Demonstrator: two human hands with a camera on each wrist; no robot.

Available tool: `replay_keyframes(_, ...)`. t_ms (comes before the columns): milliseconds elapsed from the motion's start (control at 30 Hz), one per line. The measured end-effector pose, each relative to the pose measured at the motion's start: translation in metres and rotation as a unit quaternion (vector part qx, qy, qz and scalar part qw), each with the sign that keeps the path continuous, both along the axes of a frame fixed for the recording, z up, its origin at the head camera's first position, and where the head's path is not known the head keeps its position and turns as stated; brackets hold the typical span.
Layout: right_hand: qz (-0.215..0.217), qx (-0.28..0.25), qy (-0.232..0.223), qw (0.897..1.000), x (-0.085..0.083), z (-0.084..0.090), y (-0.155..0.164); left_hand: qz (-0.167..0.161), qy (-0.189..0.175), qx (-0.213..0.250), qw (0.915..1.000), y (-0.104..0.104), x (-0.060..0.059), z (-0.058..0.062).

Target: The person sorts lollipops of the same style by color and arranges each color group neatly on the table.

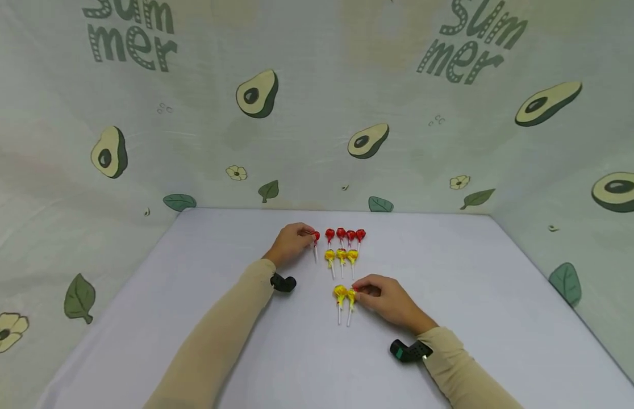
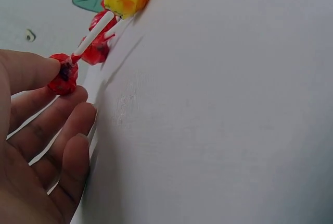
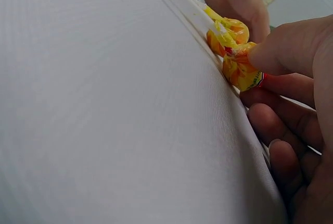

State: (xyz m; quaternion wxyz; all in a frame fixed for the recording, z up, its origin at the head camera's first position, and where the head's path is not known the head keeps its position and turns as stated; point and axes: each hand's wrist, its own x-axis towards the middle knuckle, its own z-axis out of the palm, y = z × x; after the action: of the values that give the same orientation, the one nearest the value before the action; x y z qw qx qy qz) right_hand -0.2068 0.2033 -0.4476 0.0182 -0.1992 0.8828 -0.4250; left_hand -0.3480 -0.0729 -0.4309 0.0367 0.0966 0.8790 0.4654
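Note:
My left hand pinches a red-wrapped lollipop by its round head between thumb and fingers, its white stick pointing toward me in the head view. Just right of it stretches a row of several red lollipops. Nearer to me, my right hand pinches the head of a yellow lollipop, whose stick points toward me. Close beside that one, on its left, lies another yellow lollipop. Between the two hands, 3 yellow lollipops form a row right below the red ones.
A white cloth covers the table. Behind and at the sides hangs a pale curtain printed with avocados, leaves and lettering. Each wrist wears a black camera, one on the left sleeve and one on the right.

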Motion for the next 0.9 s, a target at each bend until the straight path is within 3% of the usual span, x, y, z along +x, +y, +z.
replay_keyframes(267, -0.002, 0.004, 0.003, 1.0, -0.001, -0.001, 0.0, -0.003, 0.008, -0.01, 0.9999, 0.003, -0.014, 0.002)
replay_keyframes(667, -0.009, 0.011, 0.017, 1.0, -0.002, -0.001, 0.003, 0.006, -0.013, -0.004, 0.9999, 0.014, -0.023, 0.002)
replay_keyframes(900, -0.006, 0.014, 0.021, 1.0, -0.003, -0.001, 0.002, 0.005, -0.006, -0.013, 0.9999, 0.017, -0.027, 0.003)
